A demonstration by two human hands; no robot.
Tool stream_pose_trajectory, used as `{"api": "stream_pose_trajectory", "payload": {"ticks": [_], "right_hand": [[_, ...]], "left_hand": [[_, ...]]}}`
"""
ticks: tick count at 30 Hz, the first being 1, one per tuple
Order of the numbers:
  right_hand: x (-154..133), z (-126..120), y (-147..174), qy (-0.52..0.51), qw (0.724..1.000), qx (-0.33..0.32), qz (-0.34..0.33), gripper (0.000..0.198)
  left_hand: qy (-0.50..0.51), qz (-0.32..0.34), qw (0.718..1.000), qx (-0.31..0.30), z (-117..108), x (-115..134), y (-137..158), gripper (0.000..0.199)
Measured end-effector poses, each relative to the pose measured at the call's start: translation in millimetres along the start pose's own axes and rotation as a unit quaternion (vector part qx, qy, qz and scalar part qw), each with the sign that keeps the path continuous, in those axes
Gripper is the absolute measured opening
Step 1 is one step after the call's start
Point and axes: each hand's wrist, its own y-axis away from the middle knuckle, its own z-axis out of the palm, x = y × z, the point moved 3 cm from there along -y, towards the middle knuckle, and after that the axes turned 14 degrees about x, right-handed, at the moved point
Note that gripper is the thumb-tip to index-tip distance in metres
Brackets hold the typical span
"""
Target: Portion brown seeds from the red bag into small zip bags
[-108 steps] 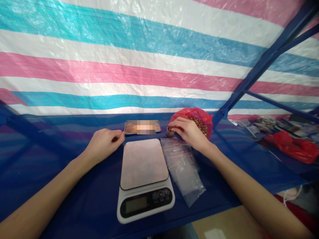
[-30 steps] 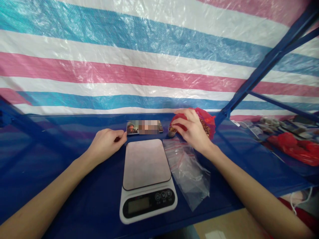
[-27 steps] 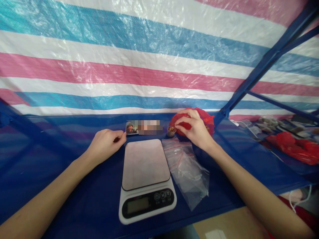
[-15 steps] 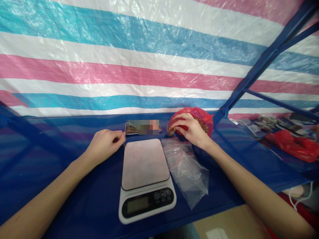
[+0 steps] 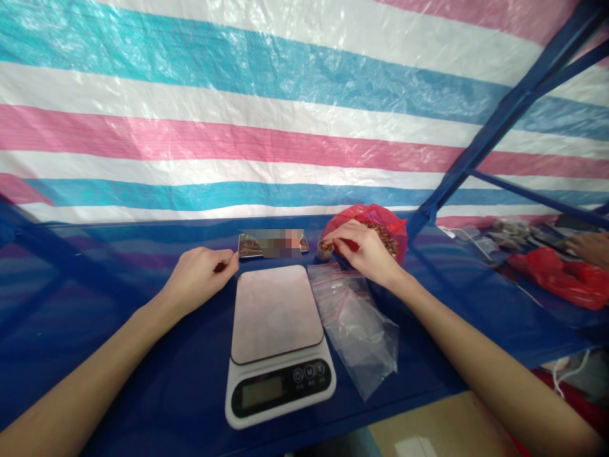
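Note:
My left hand (image 5: 202,274) rests on the blue tabletop with its fingers curled closed, fingertips at the left edge of a phone (image 5: 250,245) lying flat. Nothing shows inside that hand. Over the rim of a small clear cup (image 5: 325,251) holding brown pieces, my right hand (image 5: 364,251) has its thumb and fingers pinched together; what is between them is too small to make out. Partly hidden behind this hand is a red plastic bag (image 5: 397,222) of small brown pieces. A white kitchen scale (image 5: 278,317) with a bare plate lies between my forearms.
Clear zip bags (image 5: 359,336) lie right of the scale. Blue metal bars (image 5: 485,146) slant up at the right, and a striped plastic sheet (image 5: 238,139) hangs behind. Farther right are another red bag (image 5: 559,273) and another person's hand (image 5: 590,247).
My right hand's fingers have drawn closer together over the cup and shifted slightly. Another person's hand has come into view at the far right. My left hand stays put.

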Motion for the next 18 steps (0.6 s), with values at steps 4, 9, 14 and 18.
{"api": "stream_pose_trajectory", "payload": {"ticks": [4,9,14,18], "right_hand": [[-0.7,-0.6,0.9,-0.020,1.000,0.007,0.020,0.031],[-0.1,-4.9,0.5,-0.020,0.998,0.032,0.040,0.040],[0.0,-6.0,0.7,-0.032,0.997,0.030,0.057,0.039],[-4.2,-5.9,-1.0,-0.037,0.998,0.031,0.034,0.020]], "left_hand": [[0.000,0.001,1.000,0.001,0.1,0.3,-0.3,0.043],[0.007,0.003,1.000,0.001,0.6,-1.0,-0.5,0.045],[0.011,0.008,1.000,0.007,-0.2,-1.1,-0.9,0.045],[0.011,0.004,1.000,0.008,-1.4,-0.9,-1.8,0.044]]}}
